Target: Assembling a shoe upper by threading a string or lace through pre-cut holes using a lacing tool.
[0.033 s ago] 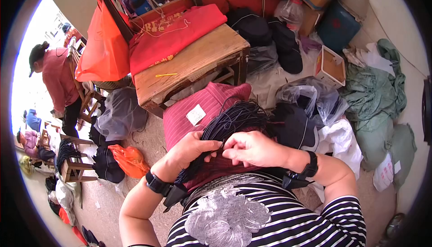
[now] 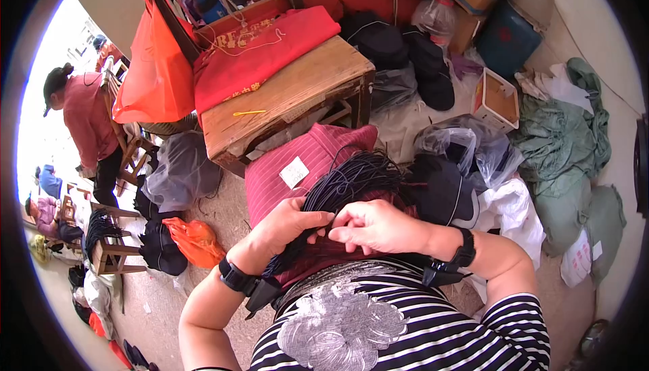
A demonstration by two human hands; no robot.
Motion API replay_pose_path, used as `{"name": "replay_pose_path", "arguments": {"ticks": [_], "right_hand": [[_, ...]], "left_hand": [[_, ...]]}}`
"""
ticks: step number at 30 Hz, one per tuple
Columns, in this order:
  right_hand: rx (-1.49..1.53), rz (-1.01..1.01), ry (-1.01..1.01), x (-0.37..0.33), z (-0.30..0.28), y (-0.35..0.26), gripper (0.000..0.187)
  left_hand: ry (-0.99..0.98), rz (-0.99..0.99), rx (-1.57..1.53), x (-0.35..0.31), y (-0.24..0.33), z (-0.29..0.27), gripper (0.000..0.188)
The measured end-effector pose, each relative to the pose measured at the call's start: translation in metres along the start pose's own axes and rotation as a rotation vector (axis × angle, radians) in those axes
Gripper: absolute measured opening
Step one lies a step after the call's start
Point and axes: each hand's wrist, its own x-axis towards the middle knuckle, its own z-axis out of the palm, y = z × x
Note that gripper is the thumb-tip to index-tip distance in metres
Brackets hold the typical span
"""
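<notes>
A thick bundle of thin dark cords (image 2: 362, 173) lies across my lap, over a maroon pinstriped cloth (image 2: 270, 188) with a white label (image 2: 294, 172). At the near left side of the bundle, my left hand (image 2: 287, 224) is closed, thumb and forefinger pinching dark cord. My right hand (image 2: 378, 227) is closed just to its right, fingertips pressed together close to the left fingertips. What the right fingers hold is too small to make out. Some cord ends hang down below my left wrist.
A wooden table (image 2: 291, 94) ahead bears a red cloth (image 2: 270, 46) and a yellow tool (image 2: 249, 112). Dark caps (image 2: 433, 188) and plastic bags lie to the right, near green cloth (image 2: 564, 141). An orange bag (image 2: 194, 241) lies left; another person (image 2: 88, 121) stands beyond.
My right hand has shifted slightly left, and its fingers have drawn closer together beside the left fingertips. My left hand and the cord bundle look the same.
</notes>
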Motion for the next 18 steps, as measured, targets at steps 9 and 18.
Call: {"name": "replay_pose_path", "arguments": {"ticks": [9,18], "right_hand": [[0.054,0.106,-0.066,0.020,0.005,0.005,0.035],[0.302,0.155,-0.111,0.024,-0.014,0.009,0.038]], "left_hand": [[0.086,0.069,-0.032,-0.003,-0.007,0.006,0.019],[0.013,0.153,-0.023,-0.005,-0.011,0.005,0.025]]}}
